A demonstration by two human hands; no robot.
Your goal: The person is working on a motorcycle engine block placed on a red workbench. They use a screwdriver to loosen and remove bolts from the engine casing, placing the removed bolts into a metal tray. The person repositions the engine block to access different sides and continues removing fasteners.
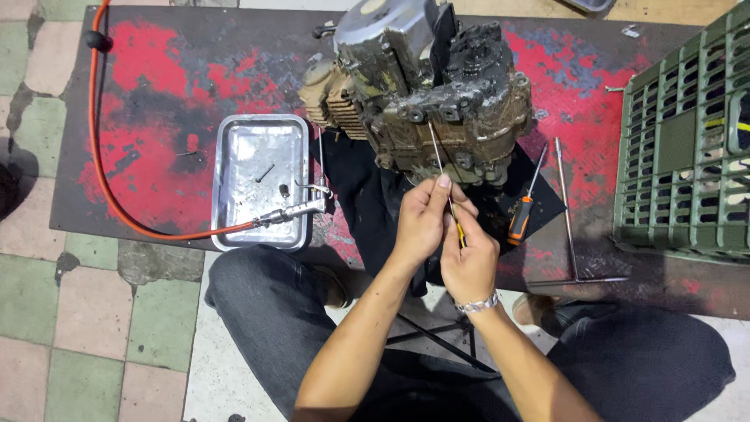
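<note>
A grimy motorcycle engine (437,94) rests on a worn red mat (172,101) in front of me. Both hands hold one long thin screwdriver (439,160) whose tip reaches a bolt area on the engine's near face. My left hand (422,219) pinches the shaft with thumb and fingers. My right hand (469,262), with a metal watch on the wrist, wraps the yellow-and-black handle just below it.
A shiny steel tray (234,227) with small screws lies left of the engine; an air blow gun (301,207) on an orange hose (98,141) rests across it. An orange-handled screwdriver (522,211), a long T-handle tool (569,211) and a green plastic crate (687,133) are on the right.
</note>
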